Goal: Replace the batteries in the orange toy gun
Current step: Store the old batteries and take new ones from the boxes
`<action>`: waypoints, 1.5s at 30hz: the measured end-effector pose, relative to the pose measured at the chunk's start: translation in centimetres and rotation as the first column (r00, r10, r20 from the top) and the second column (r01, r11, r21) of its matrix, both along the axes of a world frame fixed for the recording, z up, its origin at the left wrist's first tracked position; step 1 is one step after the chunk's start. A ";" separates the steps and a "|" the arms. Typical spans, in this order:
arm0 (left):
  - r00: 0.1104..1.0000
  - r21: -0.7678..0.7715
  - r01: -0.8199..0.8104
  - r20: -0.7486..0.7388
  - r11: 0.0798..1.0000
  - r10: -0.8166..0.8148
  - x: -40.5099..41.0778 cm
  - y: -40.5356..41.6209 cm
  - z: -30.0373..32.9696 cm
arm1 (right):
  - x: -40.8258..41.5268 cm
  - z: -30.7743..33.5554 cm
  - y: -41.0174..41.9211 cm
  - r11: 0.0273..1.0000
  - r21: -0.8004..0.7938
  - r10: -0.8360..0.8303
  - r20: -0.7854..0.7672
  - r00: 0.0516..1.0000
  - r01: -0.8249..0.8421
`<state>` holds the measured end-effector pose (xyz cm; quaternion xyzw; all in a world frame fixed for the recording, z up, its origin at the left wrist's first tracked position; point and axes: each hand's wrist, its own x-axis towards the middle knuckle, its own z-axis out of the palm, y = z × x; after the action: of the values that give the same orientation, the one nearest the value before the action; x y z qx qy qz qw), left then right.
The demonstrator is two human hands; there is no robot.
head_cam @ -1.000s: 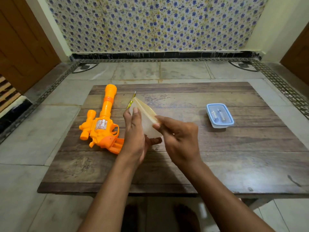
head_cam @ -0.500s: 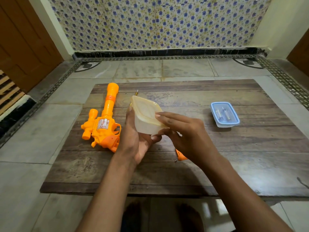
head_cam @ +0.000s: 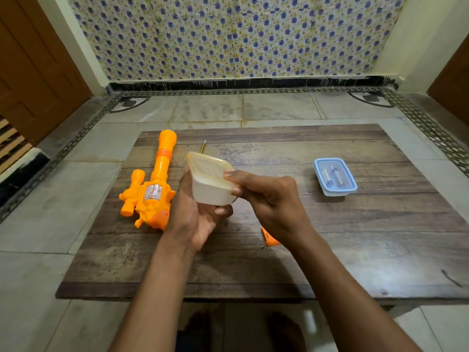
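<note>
The orange toy gun point(head_cam: 154, 186) lies on the left of the wooden table point(head_cam: 355, 237), barrel pointing away. My left hand point(head_cam: 195, 219) holds a small translucent white box point(head_cam: 210, 191) from below, above the table's middle. My right hand point(head_cam: 269, 199) pinches the near right edge of the box's yellowish lid point(head_cam: 208, 166), which sits tilted on the box. A small orange piece point(head_cam: 270, 238), perhaps the battery cover, lies on the table under my right wrist, with a tiny screw point(head_cam: 262, 247) beside it. Behind the box a screwdriver tip point(head_cam: 203, 146) shows.
A blue-rimmed clear box point(head_cam: 335, 177) with two batteries inside stands on the table's right side. The table sits low on a tiled floor, with a patterned wall behind and wooden doors at both sides.
The box has turned from steeply tilted to nearly level in my left hand. My right hand's fingers have shifted onto the lid's near edge.
</note>
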<state>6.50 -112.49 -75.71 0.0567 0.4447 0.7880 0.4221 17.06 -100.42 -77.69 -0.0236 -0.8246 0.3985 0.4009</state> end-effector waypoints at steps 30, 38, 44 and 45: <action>0.979 -0.057 0.205 0.035 0.977 -0.203 1.9 1.4 -0.8 | 1.3 1.2 3.3 0.709 -0.232 -0.689 -0.022 0.725 0.666; 0.988 -0.235 -0.048 -0.152 0.971 0.012 4.4 4.4 -0.8 | 2.9 1.7 4.4 0.716 -0.076 -0.697 -0.034 0.716 0.694; 0.839 -0.519 -0.278 -0.541 0.809 -0.059 4.4 5.4 -1.6 | 3.5 1.9 4.9 0.677 -0.021 -0.735 0.029 0.678 0.735; 0.821 -0.548 -0.286 -0.563 0.786 -0.093 4.3 5.6 -1.5 | 3.6 1.9 5.0 0.679 -0.028 -0.732 0.041 0.680 0.733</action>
<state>10.85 -106.92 -77.19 0.1227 0.7807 0.5702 0.2242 20.61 -95.45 -75.75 -0.3649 -0.7430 0.2218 0.5153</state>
